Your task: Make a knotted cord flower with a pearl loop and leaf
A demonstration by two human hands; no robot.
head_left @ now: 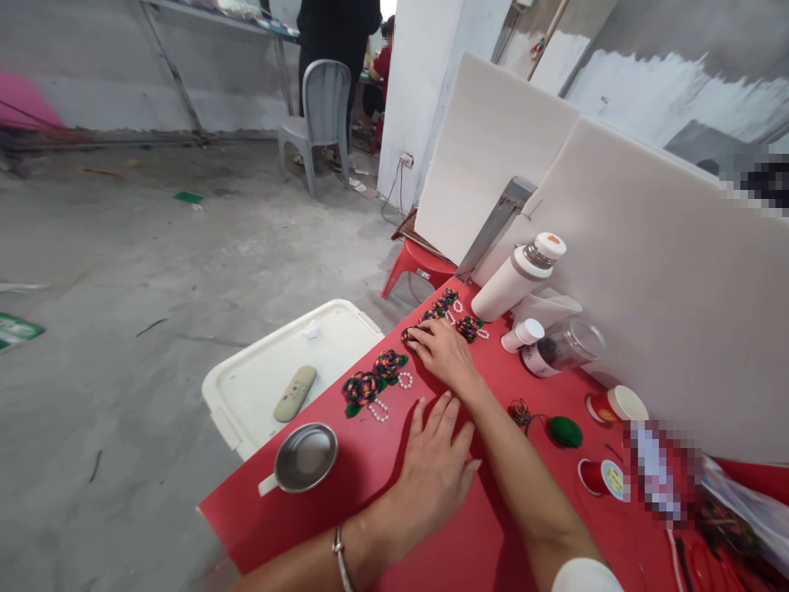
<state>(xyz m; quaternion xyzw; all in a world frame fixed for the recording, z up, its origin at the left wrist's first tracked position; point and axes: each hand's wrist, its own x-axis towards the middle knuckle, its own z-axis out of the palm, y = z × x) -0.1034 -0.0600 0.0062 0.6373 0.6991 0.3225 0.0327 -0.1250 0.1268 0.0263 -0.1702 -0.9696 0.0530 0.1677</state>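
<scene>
My left hand (435,469) lies flat on the red table (370,477), fingers stretched out, holding nothing. My right hand (445,353) reaches further out, its fingertips resting on a dark multicoloured woven flower (409,335) with nothing gripped. Two similar flowers (375,376) with small bead loops lie to the left of it. More flowers (459,316) lie beyond the hand, near a tilted white thermos (516,278).
A steel cup (304,458) stands at the table's left edge. Beside the table is a white bin lid (271,370) with a remote-like object. Thread spools (607,477), a green ball (565,432), a clear jar (562,345) and white foam boards (647,271) are on the right. A grey chair (320,115) and a person stand far back.
</scene>
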